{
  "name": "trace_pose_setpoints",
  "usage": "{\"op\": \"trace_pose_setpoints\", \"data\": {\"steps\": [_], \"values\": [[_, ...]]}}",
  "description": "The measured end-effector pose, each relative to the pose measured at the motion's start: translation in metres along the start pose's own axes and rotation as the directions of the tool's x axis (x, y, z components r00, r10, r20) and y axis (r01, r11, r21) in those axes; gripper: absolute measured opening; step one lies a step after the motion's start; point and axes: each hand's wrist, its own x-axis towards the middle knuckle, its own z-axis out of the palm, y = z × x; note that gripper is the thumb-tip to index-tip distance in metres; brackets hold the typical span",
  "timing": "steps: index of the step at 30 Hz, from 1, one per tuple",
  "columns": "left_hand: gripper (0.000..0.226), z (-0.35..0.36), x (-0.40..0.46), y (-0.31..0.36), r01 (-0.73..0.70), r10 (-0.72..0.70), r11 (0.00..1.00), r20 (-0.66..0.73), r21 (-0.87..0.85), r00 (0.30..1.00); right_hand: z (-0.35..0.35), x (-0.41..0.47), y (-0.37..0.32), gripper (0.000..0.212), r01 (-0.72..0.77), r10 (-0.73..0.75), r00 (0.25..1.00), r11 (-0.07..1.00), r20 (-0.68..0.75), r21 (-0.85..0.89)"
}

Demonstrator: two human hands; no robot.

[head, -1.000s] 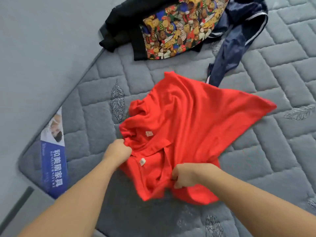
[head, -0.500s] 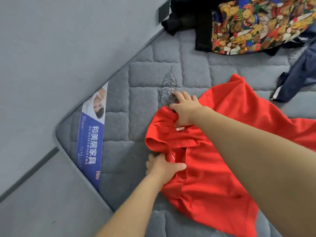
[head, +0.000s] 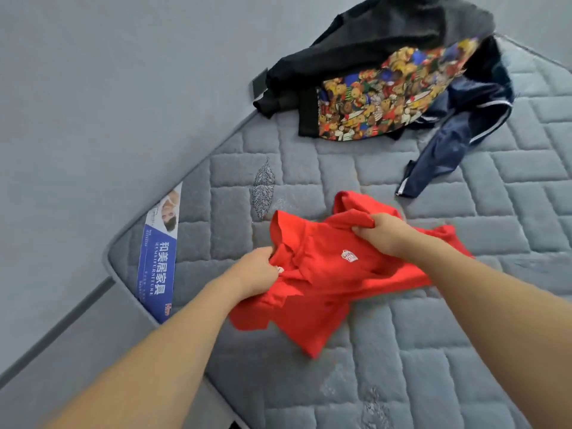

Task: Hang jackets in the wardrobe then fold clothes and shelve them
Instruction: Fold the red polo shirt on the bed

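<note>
Two hands on red shirt point(head: 325, 274), crumpled near mattress point(head: 418, 366) corner, fold barely begun, nothing shelved in view. Left hand point(head: 257, 274) curled round bunched fabric at collar side, right hand point(head: 382, 232) pinching a raised fold farther out, both forearms reaching forward and slightly inward. Farther back, bear-print jacket point(head: 387, 97), black garment point(head: 356, 48) and navy garment point(head: 458, 131) heaped unhung near wall point(head: 108, 88); most of task left, by the look of it.
</note>
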Motion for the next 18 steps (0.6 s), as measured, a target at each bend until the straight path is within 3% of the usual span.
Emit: {"op": "trace_pose_setpoints", "data": {"steps": [2,5,8,10,14,16,18], "values": [[0.012,-0.013,-0.038,0.035,-0.071,0.064,0.991,0.072,0.112,0.995,-0.025,-0.061,0.005,0.016,-0.051,0.045,0.999,0.962,0.026,0.268],[0.008,-0.024,-0.103,0.084,-0.16,0.12,0.95,0.159,0.269,0.98,-0.06,-0.166,0.009,0.019,-0.21,0.096,0.973,0.741,0.208,0.638],[0.012,-0.034,-0.161,0.134,-0.251,0.18,0.854,0.194,0.455,0.964,-0.093,-0.263,0.022,0.033,-0.289,0.084,0.951,0.586,0.297,0.757],[0.026,-0.041,-0.19,0.171,-0.266,0.235,0.786,0.128,0.558,0.964,-0.114,-0.32,0.038,0.041,-0.273,0.074,0.959,0.506,0.275,0.818],[0.035,-0.038,-0.22,0.257,-0.27,0.406,0.61,-0.001,0.745,0.914,-0.141,-0.401,0.086,0.033,-0.2,0.097,0.979,0.353,0.177,0.914],[0.037,-0.02,-0.22,0.301,-0.265,0.462,0.51,-0.001,0.819,0.887,-0.145,-0.424,0.117,0.025,-0.181,0.107,0.982,0.286,0.157,0.941],[0.036,0.008,-0.209,0.34,-0.24,0.506,0.39,0.011,0.889,0.863,-0.144,-0.431,0.152,0.032,-0.21,0.15,0.973,0.259,0.176,0.943]]}}
